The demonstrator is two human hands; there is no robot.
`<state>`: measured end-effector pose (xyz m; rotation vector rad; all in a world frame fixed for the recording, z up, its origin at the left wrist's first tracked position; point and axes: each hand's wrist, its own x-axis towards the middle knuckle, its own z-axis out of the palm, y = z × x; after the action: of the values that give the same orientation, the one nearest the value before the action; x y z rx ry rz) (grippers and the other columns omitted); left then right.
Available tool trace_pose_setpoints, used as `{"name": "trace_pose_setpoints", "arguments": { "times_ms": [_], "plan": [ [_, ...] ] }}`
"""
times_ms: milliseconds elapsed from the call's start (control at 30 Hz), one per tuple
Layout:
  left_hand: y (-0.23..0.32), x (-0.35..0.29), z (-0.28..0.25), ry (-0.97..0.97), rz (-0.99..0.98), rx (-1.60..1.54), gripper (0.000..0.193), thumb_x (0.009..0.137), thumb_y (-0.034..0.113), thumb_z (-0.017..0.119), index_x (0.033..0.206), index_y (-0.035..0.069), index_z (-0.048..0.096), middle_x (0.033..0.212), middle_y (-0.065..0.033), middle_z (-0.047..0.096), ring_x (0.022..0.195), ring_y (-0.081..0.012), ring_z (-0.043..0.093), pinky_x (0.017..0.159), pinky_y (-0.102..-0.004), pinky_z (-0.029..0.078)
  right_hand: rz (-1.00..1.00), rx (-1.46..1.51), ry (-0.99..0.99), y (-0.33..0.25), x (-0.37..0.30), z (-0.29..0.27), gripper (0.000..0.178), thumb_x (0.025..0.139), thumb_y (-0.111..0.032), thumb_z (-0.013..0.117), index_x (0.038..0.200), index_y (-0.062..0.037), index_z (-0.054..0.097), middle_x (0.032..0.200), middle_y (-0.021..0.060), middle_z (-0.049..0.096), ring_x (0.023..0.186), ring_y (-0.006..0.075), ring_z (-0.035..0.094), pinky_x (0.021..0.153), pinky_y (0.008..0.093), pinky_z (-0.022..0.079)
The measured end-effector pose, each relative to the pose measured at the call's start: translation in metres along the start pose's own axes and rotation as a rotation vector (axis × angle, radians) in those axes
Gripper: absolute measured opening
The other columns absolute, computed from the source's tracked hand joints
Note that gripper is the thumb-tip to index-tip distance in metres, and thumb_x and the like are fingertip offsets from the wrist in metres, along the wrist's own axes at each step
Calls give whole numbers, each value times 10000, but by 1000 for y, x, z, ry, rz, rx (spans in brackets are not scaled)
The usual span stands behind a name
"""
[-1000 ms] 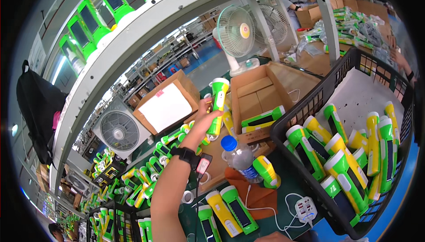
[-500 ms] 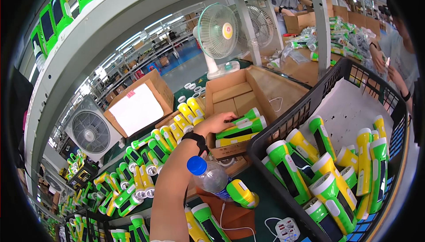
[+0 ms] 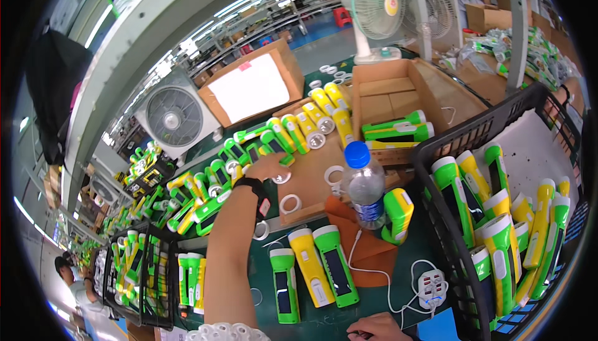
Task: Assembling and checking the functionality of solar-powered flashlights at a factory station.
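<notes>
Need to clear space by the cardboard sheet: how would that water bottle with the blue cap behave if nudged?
The water bottle stands upright, tall and narrow, so it would probably tip. Its clear plastic looks smooth, perhaps slippery. Once down, its round body would likely roll toward the green flashlight.

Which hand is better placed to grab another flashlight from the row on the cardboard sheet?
Left. The left hand already rests on the row of flashlights, arm fully extended. The right hand sits low at the near table edge, far from them.
</notes>
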<state>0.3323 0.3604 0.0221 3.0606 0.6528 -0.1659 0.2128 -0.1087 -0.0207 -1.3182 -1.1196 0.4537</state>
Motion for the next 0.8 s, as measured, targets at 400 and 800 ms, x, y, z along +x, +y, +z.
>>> {"name": "trace_pose_setpoints", "arguments": {
  "times_ms": [400, 800],
  "plan": [
    [4, -43, 13, 135, 139, 54, 439, 599, 200, 712, 976, 124, 501, 1024, -125, 525, 950, -320, 526, 780, -414, 429, -32, -248, 48, 3, -12, 13, 86, 732, -99, 610, 788, -35, 597, 690, 112, 576, 586, 289, 560, 551, 323, 449],
    [58, -210, -77, 873, 19, -1061, 526, 683, 91, 693, 1079, 69, 348, 789, -85, 586, 650, -152, 585, 555, -274, 480, 137, -237, 298, 1, -13, 21, 145, 667, -61, 674, 795, -31, 614, 624, 35, 570, 494, 90, 527, 471, 209, 424]
  ]
}}
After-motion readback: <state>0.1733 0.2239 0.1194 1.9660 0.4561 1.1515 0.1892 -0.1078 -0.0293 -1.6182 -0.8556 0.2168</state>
